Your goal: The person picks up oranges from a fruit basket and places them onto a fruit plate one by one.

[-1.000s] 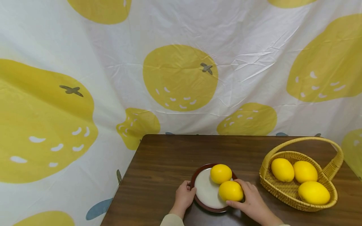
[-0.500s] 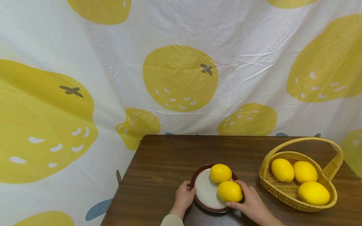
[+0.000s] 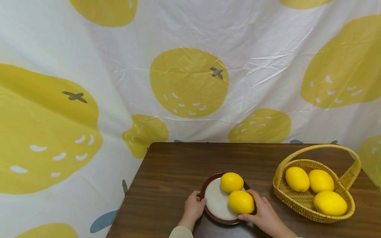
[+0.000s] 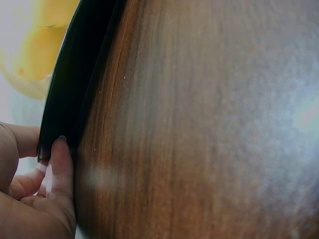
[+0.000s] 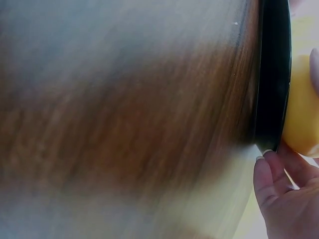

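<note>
A cream plate with a dark red-brown rim sits on the table, bearing two yellow lemons. My left hand pinches its left rim, thumb over the edge; the left wrist view shows a fingertip against the dark outer side. On the plate's right half lies the nearer lemon, just in front of the farther lemon. My right hand curls round the nearer lemon's right side, thumb in front and fingers behind. In the right wrist view, other fingertips are right at the plate's dark edge.
Right of the plate stands a woven basket with a tall arched handle, holding three more lemons. The dark wooden table ends at the back against a hanging cloth printed with yellow fruit.
The nearer lemon has shifted very slightly left on the plate, with my right hand still round it. My left hand keeps its place on the rim.
</note>
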### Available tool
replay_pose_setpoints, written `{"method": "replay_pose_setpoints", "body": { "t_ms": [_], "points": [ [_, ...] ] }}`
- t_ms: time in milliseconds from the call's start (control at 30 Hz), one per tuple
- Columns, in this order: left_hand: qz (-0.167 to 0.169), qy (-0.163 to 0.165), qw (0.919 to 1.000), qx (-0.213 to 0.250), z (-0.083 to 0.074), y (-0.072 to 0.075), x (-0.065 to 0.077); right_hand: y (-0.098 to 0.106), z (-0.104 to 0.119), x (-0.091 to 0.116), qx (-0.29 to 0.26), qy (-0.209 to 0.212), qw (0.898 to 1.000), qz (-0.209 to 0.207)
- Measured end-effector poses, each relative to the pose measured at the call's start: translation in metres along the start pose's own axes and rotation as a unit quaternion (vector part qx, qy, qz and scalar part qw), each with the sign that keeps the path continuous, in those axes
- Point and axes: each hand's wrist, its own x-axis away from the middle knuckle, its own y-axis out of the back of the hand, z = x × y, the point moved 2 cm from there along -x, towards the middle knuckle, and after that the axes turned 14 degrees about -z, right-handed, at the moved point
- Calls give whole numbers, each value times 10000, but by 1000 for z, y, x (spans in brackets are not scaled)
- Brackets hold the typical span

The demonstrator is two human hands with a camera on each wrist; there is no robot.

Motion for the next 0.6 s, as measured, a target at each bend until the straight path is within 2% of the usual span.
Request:
{"method": "replay_pose_setpoints", "body": {
  "t_ms": [600],
  "points": [
    [-15, -19, 10000, -19, 1, 0, 0, 0, 3, 0, 31, 353, 9994, 10]
  ]
}}
